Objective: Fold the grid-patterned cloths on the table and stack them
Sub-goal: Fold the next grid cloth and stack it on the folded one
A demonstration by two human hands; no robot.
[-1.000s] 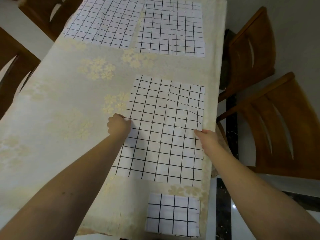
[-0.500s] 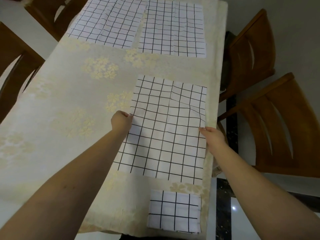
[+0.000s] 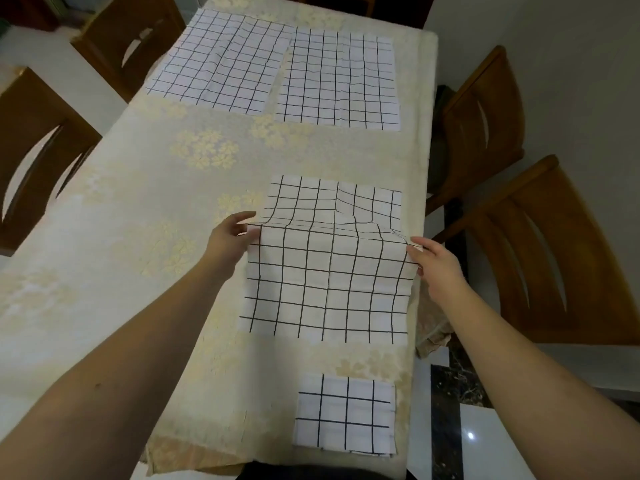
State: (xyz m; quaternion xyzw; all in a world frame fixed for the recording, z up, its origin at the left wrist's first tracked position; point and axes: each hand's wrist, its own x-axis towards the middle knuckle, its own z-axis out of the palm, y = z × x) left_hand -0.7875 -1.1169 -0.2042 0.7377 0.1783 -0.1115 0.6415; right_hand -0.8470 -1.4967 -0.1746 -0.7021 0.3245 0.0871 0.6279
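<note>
Head view: long table [image 3: 114, 216] w/ cream floral tablecloth, wooden chairs [image 3: 540, 258] both sides, white tile floor w/ dark strip at right. Middle cloth [image 3: 329, 285] near table's right edge, its mid part lifted into a ridge; left hand [image 3: 230, 237] pinches its left edge, right hand [image 3: 438, 263] pinches its right edge. Folded cloth [image 3: 344, 415] at near edge, just below. Two flat cloths [image 3: 225, 62] [image 3: 339, 79] at far end, side by side. Bare tablecloth wide open at left & between far and middle cloths
</note>
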